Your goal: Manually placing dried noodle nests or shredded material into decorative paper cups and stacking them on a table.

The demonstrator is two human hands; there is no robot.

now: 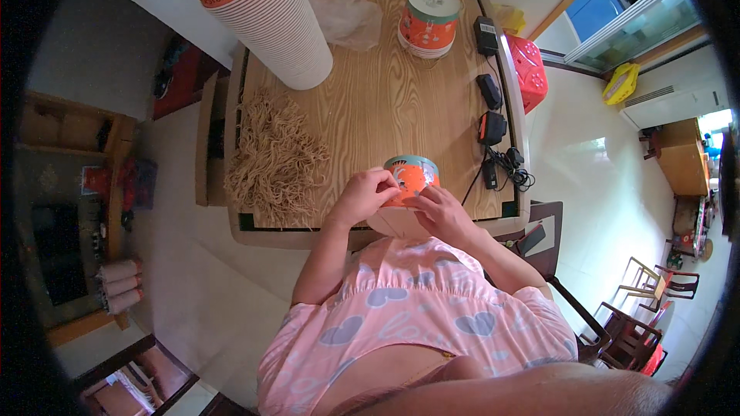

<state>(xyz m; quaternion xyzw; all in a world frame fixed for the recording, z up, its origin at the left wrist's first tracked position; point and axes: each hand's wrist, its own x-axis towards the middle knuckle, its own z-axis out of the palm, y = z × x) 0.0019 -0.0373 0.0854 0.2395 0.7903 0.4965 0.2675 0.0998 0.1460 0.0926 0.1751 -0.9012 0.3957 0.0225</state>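
At the table's near edge I hold an orange paper bucket point(416, 176) with a teal band and printed figures. It tilts, teal end away from me, and a pale part shows below my fingers. My left hand point(365, 196) is closed at its left side, fingertips pinched against the wall. On the right, my right hand point(447, 216) is closed over the near side, fingers curled on it. A thin cord seems to hang below; whether either pinch holds it is hidden. A heap of tan twine cords point(276, 158) lies left of my left hand.
Far left, a tall nested stack of paper buckets point(270, 27) leans across the table. Crumpled clear plastic point(347, 17) lies beside it. A short upside-down stack point(430, 23) stands at the back. Black adapters and cables point(493, 127) line the right edge, near a red stool point(527, 73).
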